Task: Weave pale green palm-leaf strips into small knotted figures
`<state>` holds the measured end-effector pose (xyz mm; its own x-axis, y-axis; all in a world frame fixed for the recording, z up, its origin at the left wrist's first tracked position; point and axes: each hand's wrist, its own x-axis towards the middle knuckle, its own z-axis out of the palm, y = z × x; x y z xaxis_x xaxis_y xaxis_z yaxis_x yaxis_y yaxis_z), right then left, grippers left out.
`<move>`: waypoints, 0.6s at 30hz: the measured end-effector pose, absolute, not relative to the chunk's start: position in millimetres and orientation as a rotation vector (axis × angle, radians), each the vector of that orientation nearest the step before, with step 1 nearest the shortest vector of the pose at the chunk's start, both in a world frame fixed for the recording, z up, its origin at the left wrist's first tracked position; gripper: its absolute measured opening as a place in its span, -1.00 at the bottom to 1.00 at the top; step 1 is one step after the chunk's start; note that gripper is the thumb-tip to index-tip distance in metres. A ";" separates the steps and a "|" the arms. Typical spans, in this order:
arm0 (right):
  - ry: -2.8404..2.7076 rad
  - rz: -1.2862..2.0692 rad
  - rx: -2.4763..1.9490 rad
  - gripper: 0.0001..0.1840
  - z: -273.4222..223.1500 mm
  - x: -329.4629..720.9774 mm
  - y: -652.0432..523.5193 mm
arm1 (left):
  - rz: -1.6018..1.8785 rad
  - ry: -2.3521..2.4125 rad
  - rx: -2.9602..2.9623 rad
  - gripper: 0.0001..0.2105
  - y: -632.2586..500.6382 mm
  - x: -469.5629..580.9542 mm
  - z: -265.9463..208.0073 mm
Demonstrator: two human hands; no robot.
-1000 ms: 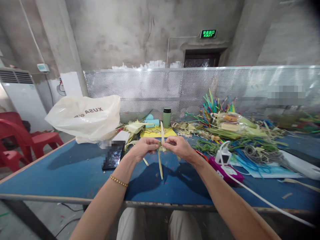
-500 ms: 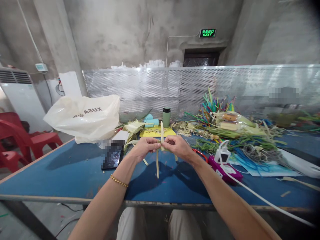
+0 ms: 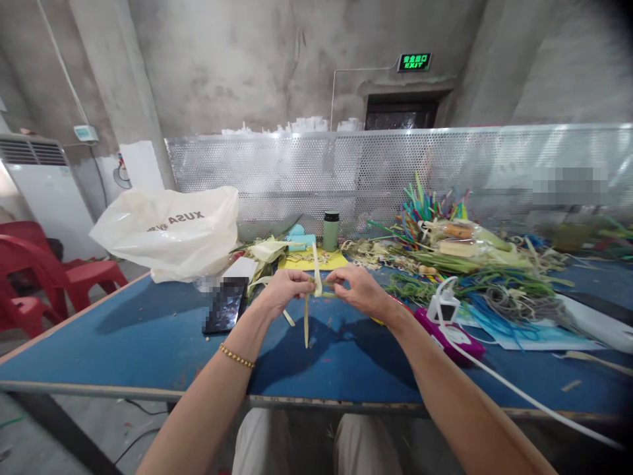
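Pale, flat strips of plant leaf cross one another above the blue table. One points up and away from me, and another strip hangs down toward me. My left hand pinches them where they cross, thumb against forefinger. Just right of that crossing, my right hand is held with curled fingers, thumb and forefinger a little apart. A short end of strip reaches toward its fingertips, but I see no grip on it.
Left of my hands lie a dark phone-like screen and a white plastic bag. A green bottle stands behind. To the right are a purple power strip with a white cable, and heaped coloured strands.
My right hand has come off the crossing and moved slightly right, its fingertips parting. The left hand keeps its pinch, and the strips have shifted a little left.
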<state>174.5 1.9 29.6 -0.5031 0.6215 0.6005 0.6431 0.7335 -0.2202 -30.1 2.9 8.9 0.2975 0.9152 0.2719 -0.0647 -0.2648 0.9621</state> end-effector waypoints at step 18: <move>-2.174 0.654 -0.912 -0.76 52.2 194.1 -17.7 | 1.147 0.889 1.532 -0.90 1.3 -36.7 13.4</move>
